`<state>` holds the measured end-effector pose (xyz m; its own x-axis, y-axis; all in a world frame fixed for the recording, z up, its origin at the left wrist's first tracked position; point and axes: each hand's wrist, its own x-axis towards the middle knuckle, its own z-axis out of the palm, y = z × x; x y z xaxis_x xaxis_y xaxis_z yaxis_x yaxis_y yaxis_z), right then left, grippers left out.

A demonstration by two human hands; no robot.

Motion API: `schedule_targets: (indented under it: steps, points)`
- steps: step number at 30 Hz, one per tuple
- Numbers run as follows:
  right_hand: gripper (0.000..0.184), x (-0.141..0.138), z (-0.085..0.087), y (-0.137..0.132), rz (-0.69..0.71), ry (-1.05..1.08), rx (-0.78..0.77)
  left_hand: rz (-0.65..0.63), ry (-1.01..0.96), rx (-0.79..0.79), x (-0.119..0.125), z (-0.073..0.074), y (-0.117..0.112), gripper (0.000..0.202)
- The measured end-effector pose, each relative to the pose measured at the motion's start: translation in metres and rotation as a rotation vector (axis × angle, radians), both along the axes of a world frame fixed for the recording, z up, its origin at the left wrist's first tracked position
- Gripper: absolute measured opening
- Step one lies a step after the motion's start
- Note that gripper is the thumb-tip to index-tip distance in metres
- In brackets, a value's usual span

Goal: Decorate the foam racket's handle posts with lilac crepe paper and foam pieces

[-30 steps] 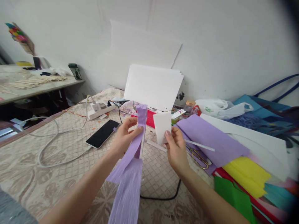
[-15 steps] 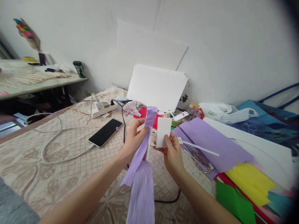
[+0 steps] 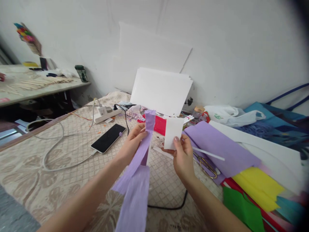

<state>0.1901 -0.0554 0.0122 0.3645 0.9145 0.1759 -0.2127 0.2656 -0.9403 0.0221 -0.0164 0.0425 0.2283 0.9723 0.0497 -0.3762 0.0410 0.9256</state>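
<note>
My left hand [image 3: 131, 141] pinches a long purple crepe paper strip [image 3: 138, 158] near its upper end. The strip hangs down towards me, overlapping a wider purple length at the bottom of the view. Behind the strip shows a narrow white edge I cannot identify. Between the thumb and fingers of my right hand [image 3: 182, 156] stands a small white card [image 3: 172, 130], held upright and apart from the strip. Just right of that hand lie a thin white stick [image 3: 210, 153] and gold-handled scissors [image 3: 209, 169].
A phone [image 3: 108, 138] on a white cable lies at left, near a power strip [image 3: 107, 115]. White sheets [image 3: 161, 90] lean against the wall. Purple paper [image 3: 224, 151], yellow paper [image 3: 258, 185] and green paper [image 3: 243, 206] cover the right side. A black cable [image 3: 169, 207] crosses the tablecloth.
My hands have moved apart: the left one shifted left with the purple strip, the right one moved right and slightly up with the white card. Both holds remain.
</note>
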Motion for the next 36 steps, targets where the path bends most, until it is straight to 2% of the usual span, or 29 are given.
schedule_targets:
  steps: [8, 12, 17, 21, 27, 32, 36]
  points:
    - [0.028, 0.001, 0.002, -0.005, 0.045, -0.028, 0.006, 0.106, 0.003, -0.152, -0.01, -0.001, 0.002, 0.034]
    - [0.027, 0.002, 0.003, -0.006, 0.056, -0.027, 0.009, 0.1, -0.004, -0.134, -0.009, -0.002, 0.002, 0.037]
    - [0.026, -0.001, -0.01, -0.002, 0.079, 0.014, 0.006, 0.076, -0.014, -0.125, -0.011, -0.003, 0.001, 0.04]
    - [0.028, -0.013, -0.018, -0.002, 0.177, 0.156, -0.076, 0.091, -0.037, -0.07, -0.011, -0.003, 0.0, 0.037]
    - [0.03, -0.03, -0.015, -0.006, 0.277, 0.31, -0.131, 0.173, 0.05, -0.016, -0.013, -0.004, 0.003, 0.025]
    - [0.028, -0.029, -0.013, -0.006, 0.283, 0.325, -0.132, 0.225, 0.068, 0.03, -0.002, 0.001, 0.001, 0.019]
    - [0.028, -0.022, -0.013, -0.004, 0.314, 0.361, -0.135, 0.252, 0.034, 0.015, 0.018, 0.006, -0.013, 0.023]
